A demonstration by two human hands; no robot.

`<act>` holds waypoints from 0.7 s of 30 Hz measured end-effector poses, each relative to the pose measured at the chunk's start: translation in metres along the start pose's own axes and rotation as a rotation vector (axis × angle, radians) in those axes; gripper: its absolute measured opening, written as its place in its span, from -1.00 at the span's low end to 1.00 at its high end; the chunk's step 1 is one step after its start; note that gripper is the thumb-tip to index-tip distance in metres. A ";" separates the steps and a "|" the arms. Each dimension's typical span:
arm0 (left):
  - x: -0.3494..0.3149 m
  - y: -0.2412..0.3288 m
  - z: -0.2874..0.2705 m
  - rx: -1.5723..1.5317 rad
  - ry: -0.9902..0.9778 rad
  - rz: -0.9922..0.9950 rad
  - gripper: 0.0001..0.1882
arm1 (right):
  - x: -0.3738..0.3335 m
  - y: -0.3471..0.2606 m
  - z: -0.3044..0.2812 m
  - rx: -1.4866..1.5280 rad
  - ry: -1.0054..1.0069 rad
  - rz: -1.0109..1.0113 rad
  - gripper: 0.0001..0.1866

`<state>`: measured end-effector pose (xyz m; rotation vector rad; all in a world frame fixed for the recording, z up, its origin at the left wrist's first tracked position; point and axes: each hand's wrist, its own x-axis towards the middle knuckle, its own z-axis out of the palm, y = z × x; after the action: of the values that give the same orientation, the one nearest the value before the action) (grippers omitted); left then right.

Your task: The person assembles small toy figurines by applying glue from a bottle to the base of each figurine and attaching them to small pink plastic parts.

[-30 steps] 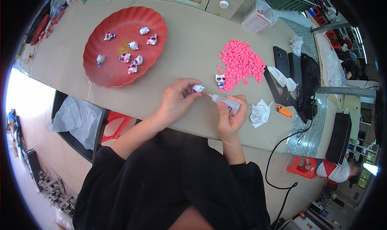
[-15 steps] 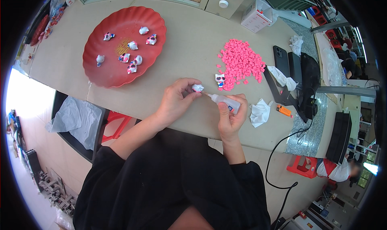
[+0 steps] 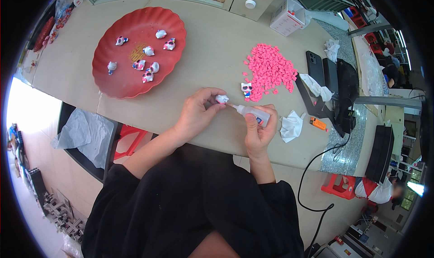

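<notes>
Pinched between the thumb and fingers of my left hand (image 3: 199, 111) is a small white cat figurine (image 3: 221, 98). My right hand (image 3: 261, 133) grips a translucent glue bottle (image 3: 253, 114), tilted so its thin nozzle points left at the figurine's lower side. Whether the tip touches the figurine I cannot tell. Just beyond the bottle, another cat figurine with dark pink glasses (image 3: 246, 89) lies by a heap of small pink pieces (image 3: 271, 68). Several similar figurines rest in a red scalloped plate (image 3: 106, 79) at the far left.
Right of my right hand lie a crumpled white tissue (image 3: 292, 127) and an orange lighter (image 3: 318, 124). Farther back are a black phone (image 3: 314, 63) and a white box (image 3: 286, 17). A black cable (image 3: 312, 167) hangs off the right edge. A red stool (image 3: 131, 140) stands below the table.
</notes>
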<state>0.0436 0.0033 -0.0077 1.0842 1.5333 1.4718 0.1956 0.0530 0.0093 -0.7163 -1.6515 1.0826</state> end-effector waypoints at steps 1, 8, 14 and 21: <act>0.000 0.000 0.000 0.000 0.000 0.000 -0.73 | 0.000 0.000 0.000 0.037 0.014 0.027 -0.73; 0.001 0.005 -0.001 -0.010 -0.049 -0.044 -0.73 | 0.003 -0.001 -0.002 0.033 -0.003 0.001 -0.78; 0.000 0.004 -0.003 -0.087 -0.084 -0.092 -0.74 | 0.016 -0.010 -0.020 0.906 0.350 0.369 -0.67; 0.000 0.006 0.000 -0.116 -0.058 -0.095 -0.75 | 0.013 -0.003 -0.074 0.366 0.305 0.341 -0.66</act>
<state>0.0442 0.0032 -0.0020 0.9653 1.4216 1.4332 0.2606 0.0865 0.0250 -0.8862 -1.0573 1.3929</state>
